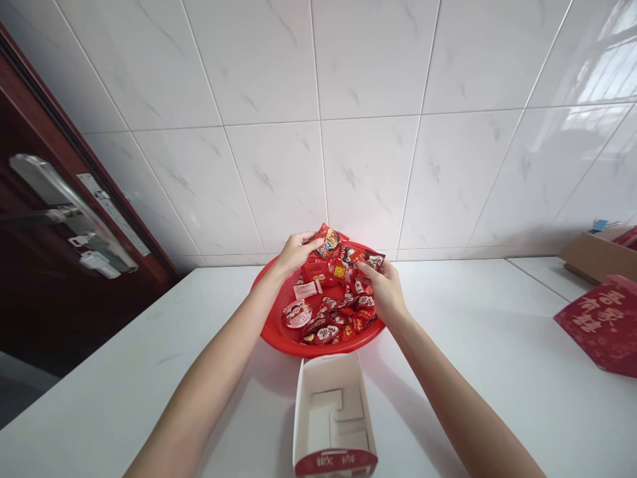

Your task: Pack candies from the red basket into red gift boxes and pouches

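Hands (386,289) hold red printed packets (330,240).

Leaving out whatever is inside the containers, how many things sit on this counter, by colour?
Red: 2 (round basket, dark red printed piece at right)
White inside with a red front: 1 (open box)
Brown: 1 (cardboard box at the right edge)
Total: 4

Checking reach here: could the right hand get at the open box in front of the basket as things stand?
Probably yes: the box stands open-topped just this side of the basket, with nothing visibly blocking it, though the right hand holds a packet.
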Demonstrator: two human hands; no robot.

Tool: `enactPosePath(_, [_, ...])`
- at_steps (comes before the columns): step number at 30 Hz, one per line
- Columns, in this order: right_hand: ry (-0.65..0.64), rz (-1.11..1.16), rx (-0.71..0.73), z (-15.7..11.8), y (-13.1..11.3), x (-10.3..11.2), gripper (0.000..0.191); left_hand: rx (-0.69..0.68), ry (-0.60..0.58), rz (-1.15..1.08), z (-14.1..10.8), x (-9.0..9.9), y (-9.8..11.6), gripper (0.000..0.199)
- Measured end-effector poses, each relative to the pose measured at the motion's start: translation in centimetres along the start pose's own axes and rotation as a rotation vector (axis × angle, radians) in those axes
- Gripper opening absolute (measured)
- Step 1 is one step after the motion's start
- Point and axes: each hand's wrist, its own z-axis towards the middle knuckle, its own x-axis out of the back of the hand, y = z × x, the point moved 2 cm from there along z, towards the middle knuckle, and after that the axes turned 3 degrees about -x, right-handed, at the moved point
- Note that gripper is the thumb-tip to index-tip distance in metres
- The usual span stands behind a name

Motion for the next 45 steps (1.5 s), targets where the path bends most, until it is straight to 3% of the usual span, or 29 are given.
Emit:
enactPosePath(8, [0.008,-0.002,0.022,0.1,0.0,0.1,0.029,-0.034,0.052,-0.049,-0.3,0.2,0.4,0.065])
enactPosePath(14, [-0.112,0.126,0.051,-0.5,-1.2,-0.1,0.027,-0.02,-0.217,-0.039,-0.8,-0.9,0.8,0.057])
enactPosePath(19, [-0.295,0.046,-0.003,-0.7,-1.3,-0.3,0.033,-0.07,-0.378,-0.019,-1.4,-1.8,1.3,0.057])
enactPosePath(28, [-0.271,0.07,0.019,-0.9,-1.5,-0.2,0.037,-0.063,-0.361,0.058,-1.6,-2.2,1.9,0.062])
enactPosePath(32, [-0.259,0.11,0.013,-0.7,-1.7,0.0,0.038,-0.07,-0.266,0.038,-2.5,-2.4,2.8,0.062])
enactPosePath(36, [-0.309,0.1,-0.047,-0.4,-2.7,0.4,0.036,-0.054,-0.001,0.041,-6.2,-1.5,4.8,0.057])
enactPosePath(38, [-0.38,0.049,-0.055,-0.6,-3.9,0.6,0.033,-0.042,0.048,0.129,-9.3,-0.8,6.0,0.052])
enactPosePath(41, [-0.488,-0.056,-0.019,-1.9,-6.4,0.9,0.029,-0.058,-0.069,0.28,-14.7,-0.1,7.9,0.036])
enactPosePath(45, [-0.707,-0.225,-0.047,-4.9,-9.5,0.6,0.023,-0.007,-0.345,0.533,-20.8,-0.3,9.0,0.026])
